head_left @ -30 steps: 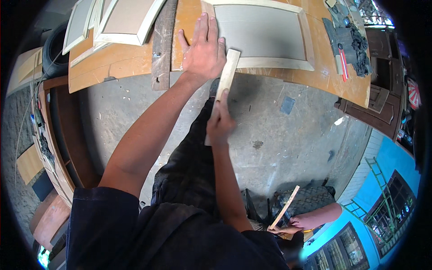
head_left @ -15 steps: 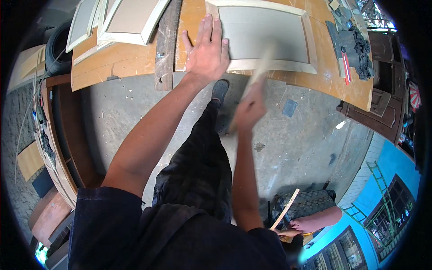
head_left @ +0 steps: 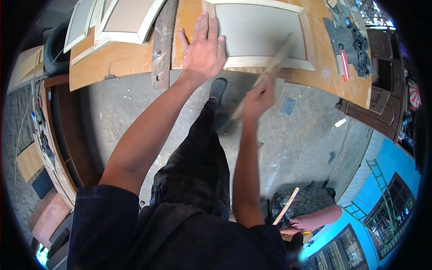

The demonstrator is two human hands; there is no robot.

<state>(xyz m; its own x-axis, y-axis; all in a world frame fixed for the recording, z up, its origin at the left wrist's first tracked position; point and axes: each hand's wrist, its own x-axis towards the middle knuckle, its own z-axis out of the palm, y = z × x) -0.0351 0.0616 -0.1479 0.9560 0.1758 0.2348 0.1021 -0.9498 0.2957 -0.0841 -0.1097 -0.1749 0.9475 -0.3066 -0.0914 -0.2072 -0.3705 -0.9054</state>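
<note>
Nearest, at lower right: a co-worker's hand (head_left: 300, 222) on another thin stick (head_left: 286, 206). Farther up, right hand (head_left: 258, 96) with grip closed around the low end of a pale wooden strip (head_left: 269, 72), motion-blurred, slanting up over the desk (head_left: 121, 60) edge. Likely light, stiff, thin enough to snap; best gripped near the middle. Beyond, left hand (head_left: 203, 48) flat, fingers spread, pressing the corner of a pale framed panel (head_left: 261, 33).
</note>
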